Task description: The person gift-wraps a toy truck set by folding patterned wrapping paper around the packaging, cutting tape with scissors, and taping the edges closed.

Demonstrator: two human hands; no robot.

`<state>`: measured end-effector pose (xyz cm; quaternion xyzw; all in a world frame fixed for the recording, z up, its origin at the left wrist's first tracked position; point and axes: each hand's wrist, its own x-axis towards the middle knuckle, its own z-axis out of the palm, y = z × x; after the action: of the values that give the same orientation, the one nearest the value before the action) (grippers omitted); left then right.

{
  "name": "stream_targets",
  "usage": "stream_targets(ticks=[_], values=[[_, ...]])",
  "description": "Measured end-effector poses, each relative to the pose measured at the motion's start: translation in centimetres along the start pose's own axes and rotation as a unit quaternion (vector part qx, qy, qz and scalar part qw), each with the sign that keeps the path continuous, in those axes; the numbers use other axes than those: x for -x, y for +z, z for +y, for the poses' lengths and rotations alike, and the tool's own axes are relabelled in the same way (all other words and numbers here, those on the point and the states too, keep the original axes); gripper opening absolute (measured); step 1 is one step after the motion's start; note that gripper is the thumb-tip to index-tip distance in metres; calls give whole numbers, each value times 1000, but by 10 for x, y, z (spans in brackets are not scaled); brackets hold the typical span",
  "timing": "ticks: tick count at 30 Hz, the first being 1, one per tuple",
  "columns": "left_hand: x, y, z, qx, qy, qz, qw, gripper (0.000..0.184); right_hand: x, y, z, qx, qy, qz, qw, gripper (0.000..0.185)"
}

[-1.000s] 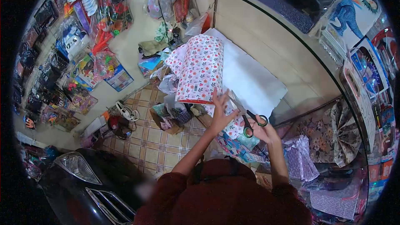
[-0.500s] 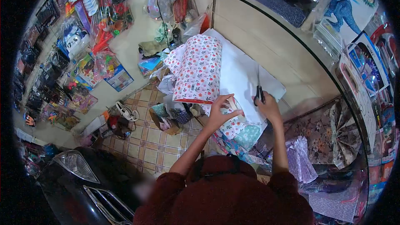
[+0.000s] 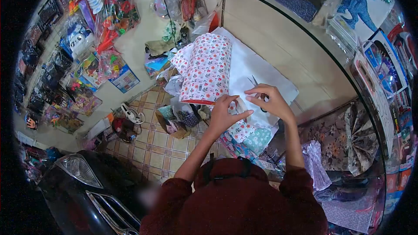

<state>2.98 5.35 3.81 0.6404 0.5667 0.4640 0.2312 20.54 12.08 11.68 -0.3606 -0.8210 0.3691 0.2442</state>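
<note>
A roll wrapped in floral paper [image 3: 207, 67] rests on a large white sheet [image 3: 272, 80]. Just below its right end, my left hand [image 3: 223, 115] holds a small pale ring-shaped item [image 3: 237, 105], perhaps a tape roll, between thumb and fingers. My right hand [image 3: 272, 102] is right beside it, thumb and forefinger extended toward the ring. Scissors [image 3: 253, 80] show past the right hand, blades pointing up and left; their dark handle is tucked in its curled fingers, mostly hidden. Anything thin between the fingertips is too small to tell.
Patterned paper [image 3: 257, 141] lies below the hands. A glass edge [image 3: 305, 26] curves along the right. An open carton [image 3: 172, 124] stands on the tiled floor [image 3: 152, 148]. A black motorcycle front [image 3: 80, 191] is at lower left, and packaged goods [image 3: 80, 39] hang at upper left.
The right hand moved away from the left hand and then back left beside it, the scissors shifting with it. My left hand has moved slightly left.
</note>
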Motion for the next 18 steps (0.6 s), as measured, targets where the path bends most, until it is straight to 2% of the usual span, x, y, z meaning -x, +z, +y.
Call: stream_targets(ticks=[5, 9, 12, 18], values=[[3, 0, -1, -44, 18, 16, 999, 61, -8, 9, 4, 1, -55, -29, 998, 20], [5, 0, 0, -75, 15, 19, 997, 64, -12, 17, 9, -15, -46, -44, 998, 16], [6, -1, 0, -86, 36, 38, 995, 74, -14, 17, 9, -7, -35, -51, 998, 17], [9, -7, 5, -139, 50, 45, 988, 69, -14, 22, 6, 42, -67, -52, 996, 16]])
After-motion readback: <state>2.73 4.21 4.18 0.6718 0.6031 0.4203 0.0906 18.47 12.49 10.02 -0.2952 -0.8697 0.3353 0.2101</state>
